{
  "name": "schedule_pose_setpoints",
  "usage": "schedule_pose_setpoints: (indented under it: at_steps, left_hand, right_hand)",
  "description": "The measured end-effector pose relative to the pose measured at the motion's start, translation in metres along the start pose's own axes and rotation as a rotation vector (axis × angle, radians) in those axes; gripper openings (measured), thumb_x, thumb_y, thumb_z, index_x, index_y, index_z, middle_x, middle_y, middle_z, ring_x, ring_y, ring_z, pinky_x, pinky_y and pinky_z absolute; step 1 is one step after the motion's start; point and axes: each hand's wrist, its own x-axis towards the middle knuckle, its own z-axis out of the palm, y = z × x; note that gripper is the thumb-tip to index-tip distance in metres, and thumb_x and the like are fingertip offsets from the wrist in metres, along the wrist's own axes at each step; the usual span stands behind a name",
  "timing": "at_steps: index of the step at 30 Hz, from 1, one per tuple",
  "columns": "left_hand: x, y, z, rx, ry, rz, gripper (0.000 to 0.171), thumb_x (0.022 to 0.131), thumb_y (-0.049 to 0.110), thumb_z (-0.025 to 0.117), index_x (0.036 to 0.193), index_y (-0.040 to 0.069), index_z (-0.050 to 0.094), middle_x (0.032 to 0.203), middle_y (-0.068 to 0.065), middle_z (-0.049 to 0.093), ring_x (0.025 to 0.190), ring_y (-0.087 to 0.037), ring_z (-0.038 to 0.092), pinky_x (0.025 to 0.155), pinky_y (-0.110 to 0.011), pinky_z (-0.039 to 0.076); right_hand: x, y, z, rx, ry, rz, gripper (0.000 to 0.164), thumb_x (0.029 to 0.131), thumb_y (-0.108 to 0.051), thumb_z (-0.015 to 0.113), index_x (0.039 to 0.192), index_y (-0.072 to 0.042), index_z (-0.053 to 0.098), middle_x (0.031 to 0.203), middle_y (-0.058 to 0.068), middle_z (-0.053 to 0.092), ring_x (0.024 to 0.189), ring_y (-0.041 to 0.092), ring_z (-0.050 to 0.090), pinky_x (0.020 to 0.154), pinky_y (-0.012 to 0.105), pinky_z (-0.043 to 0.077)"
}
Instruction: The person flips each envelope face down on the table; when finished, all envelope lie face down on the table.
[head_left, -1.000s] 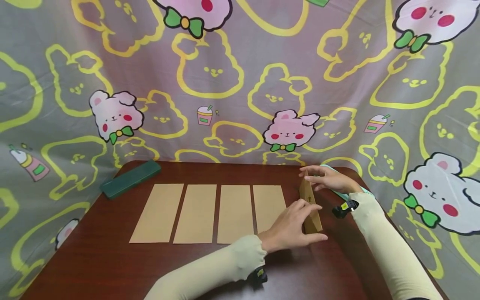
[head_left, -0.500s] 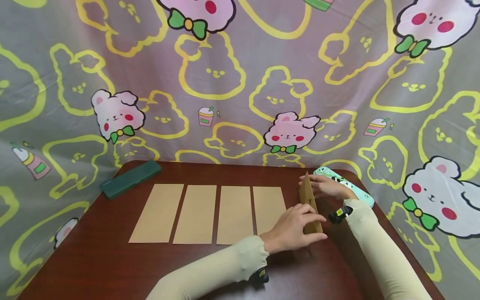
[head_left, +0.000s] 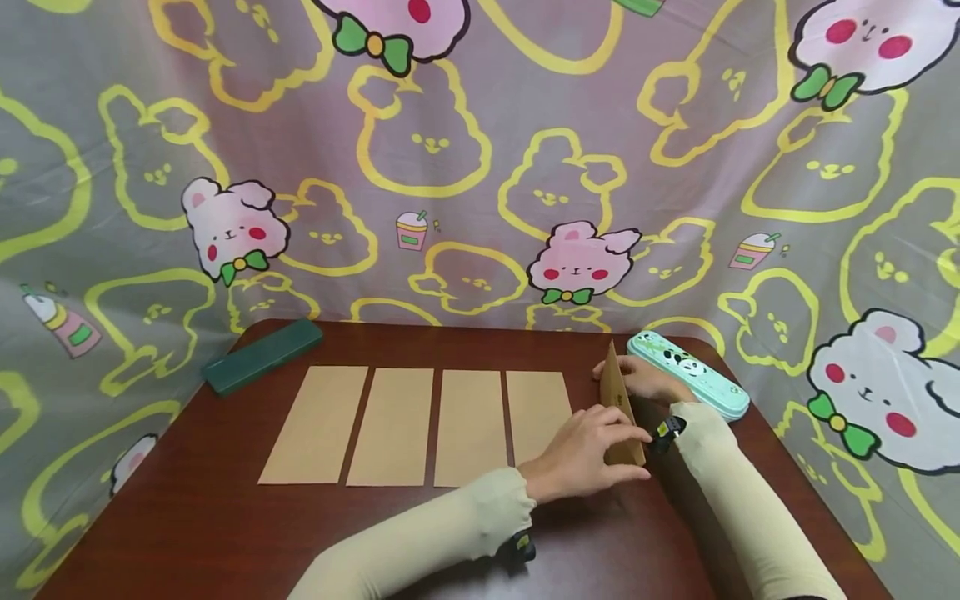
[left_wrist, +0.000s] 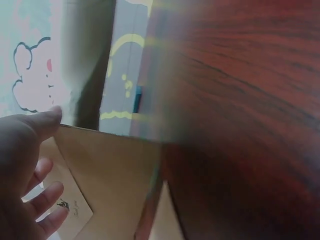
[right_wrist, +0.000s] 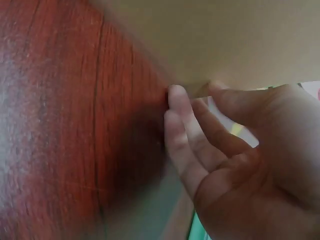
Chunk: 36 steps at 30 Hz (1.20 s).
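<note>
A brown kraft-paper envelope (head_left: 619, 408) stands on its long edge at the right of the table. Its pointed flap (left_wrist: 75, 205), with small dark print, faces the left hand in the left wrist view. The left hand (head_left: 581, 450) grips the near end, thumb at the edge and fingers spread over the flap side. At the far end the right hand (head_left: 648, 379) pinches the envelope low down, its thumb against the paper in the right wrist view. Left of the hands lie several flat brown envelopes, including the nearest envelope (head_left: 536, 408), which the left hand partly overlaps.
A mint-green pencil case (head_left: 693, 375) with panda pictures lies at the back right, beside the right forearm. At the back left rests a dark green long case (head_left: 262, 358). A patterned curtain (head_left: 465, 167) hangs behind the dark red wooden table (head_left: 187, 517).
The right hand has slid down along the far end of the envelope, uncovering the pencil case behind it. The left hand and the flat envelopes have stayed nearly in place.
</note>
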Motion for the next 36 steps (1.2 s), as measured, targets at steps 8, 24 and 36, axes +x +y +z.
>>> schedule_pose_setpoints:
  at_steps: [8, 24, 36]
  left_hand:
    - [-0.004, -0.009, -0.017, 0.016, 0.025, 0.005, 0.041, 0.084, 0.057, 0.080, 0.116, 0.032, 0.076, 0.108, 0.016, 0.068, 0.103, -0.002, 0.057, 0.086, -0.013, 0.040]
    - [-0.024, -0.016, -0.014, 0.096, -0.072, 0.007, 0.023, 0.085, 0.053, 0.080, 0.089, 0.031, 0.077, 0.082, 0.021, 0.072, 0.085, -0.001, 0.055, 0.075, -0.015, 0.037]
    - [-0.015, -0.014, -0.001, 0.201, -0.198, -0.035, 0.039, 0.086, 0.053, 0.077, 0.065, 0.028, 0.056, 0.060, 0.024, 0.053, 0.076, -0.002, 0.050, 0.071, -0.020, 0.034]
  right_hand:
    - [-0.006, -0.010, -0.016, 0.154, 0.038, 0.070, 0.039, 0.107, -0.010, 0.053, 0.140, 0.010, 0.052, 0.132, 0.033, 0.062, 0.107, 0.027, 0.073, 0.092, 0.047, 0.060]
    - [-0.021, -0.015, -0.042, 0.155, 0.175, 0.269, 0.052, 0.102, -0.028, 0.064, 0.142, 0.005, 0.055, 0.139, 0.029, 0.061, 0.102, 0.022, 0.075, 0.089, 0.044, 0.060]
    - [-0.019, -0.009, -0.045, 0.081, 0.177, 0.299, 0.046, 0.102, -0.022, 0.066, 0.135, 0.009, 0.058, 0.129, 0.028, 0.067, 0.094, 0.022, 0.075, 0.082, 0.044, 0.063]
